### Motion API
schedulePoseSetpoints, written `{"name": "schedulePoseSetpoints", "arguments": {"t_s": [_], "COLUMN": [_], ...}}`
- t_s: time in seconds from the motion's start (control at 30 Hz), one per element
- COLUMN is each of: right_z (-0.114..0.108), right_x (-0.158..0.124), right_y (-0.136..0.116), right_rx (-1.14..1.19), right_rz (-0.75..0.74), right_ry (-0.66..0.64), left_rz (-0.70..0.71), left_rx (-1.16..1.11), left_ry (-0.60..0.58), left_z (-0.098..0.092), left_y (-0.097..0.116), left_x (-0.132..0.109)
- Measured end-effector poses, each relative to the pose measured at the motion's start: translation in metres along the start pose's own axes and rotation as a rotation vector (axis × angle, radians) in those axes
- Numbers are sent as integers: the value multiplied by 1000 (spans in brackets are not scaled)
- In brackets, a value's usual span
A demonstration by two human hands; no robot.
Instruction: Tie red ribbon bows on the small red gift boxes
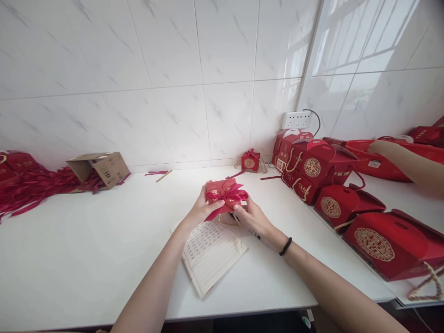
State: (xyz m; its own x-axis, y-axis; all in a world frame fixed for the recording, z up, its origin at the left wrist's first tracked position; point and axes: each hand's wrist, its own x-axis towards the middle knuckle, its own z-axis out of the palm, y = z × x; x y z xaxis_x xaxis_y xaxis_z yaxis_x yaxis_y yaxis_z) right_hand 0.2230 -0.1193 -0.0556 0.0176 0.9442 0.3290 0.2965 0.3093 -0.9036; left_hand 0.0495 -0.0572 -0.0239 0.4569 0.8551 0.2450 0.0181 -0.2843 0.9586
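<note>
A small red gift box with a red satin ribbon bow on top is held up over the white table. My left hand grips its left side, thumb on the ribbon. My right hand holds its lower right side, fingers closed under it; a black band circles that wrist. Below the box lies an open lined notebook with handwriting, and a pen pokes out beneath my right hand.
A finished small red box stands by the wall. Several larger red gift boxes crowd the right side. Another person's arm reaches over a red tray at far right. A cardboard box and loose red ribbons lie at left.
</note>
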Motion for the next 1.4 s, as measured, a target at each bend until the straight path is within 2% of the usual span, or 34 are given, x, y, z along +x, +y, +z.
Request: {"name": "schedulePoseSetpoints", "arguments": {"t_s": [0.17, 0.3, 0.43, 0.6, 0.8, 1.03, 1.13, 1.2, 1.27, 1.33, 1.4], "right_z": [-6, -8, -11, -11, -11, -13, -13, -14, -14, -14, -13], "right_x": [1, 5, 5, 3, 1, 0, 2, 3, 3, 0, -3], "right_y": [-7, -10, -16, -23, -23, -20, -20, -19, -17, -16, -15], "right_rx": [-105, -2, 176, 329, 462, 497, 505, 365, 29, -347, -596], "right_rz": [-12, -34, -4, -25, -72, -83, -54, 27, 117, 188, 222], "right_ry": [50, 146, 87, 108, 60, -54, -17, 98, 158, 64, -117], "left_rz": [-8, 5, 56, 225, 551, 617, 666, 677, 670, 644, 597], "left_rx": [13, -2, 66, 194, 477, 647, 677, 690, 700, 698, 672], "left_ry": [11, -31, -46, 41, 178, 197, 223, 227, 240, 265, 289], "left_z": [-2, -5, -4, 4, 9, 8, 7, 6, 4, 2, -1], "left_y": [-4, -7, -10, -11, -8, -10, -13, -14, -14, -13, -11], "left_x": [2, 3, 0, -3, -2, 1, 1, 1, 1, 1, 1]}}
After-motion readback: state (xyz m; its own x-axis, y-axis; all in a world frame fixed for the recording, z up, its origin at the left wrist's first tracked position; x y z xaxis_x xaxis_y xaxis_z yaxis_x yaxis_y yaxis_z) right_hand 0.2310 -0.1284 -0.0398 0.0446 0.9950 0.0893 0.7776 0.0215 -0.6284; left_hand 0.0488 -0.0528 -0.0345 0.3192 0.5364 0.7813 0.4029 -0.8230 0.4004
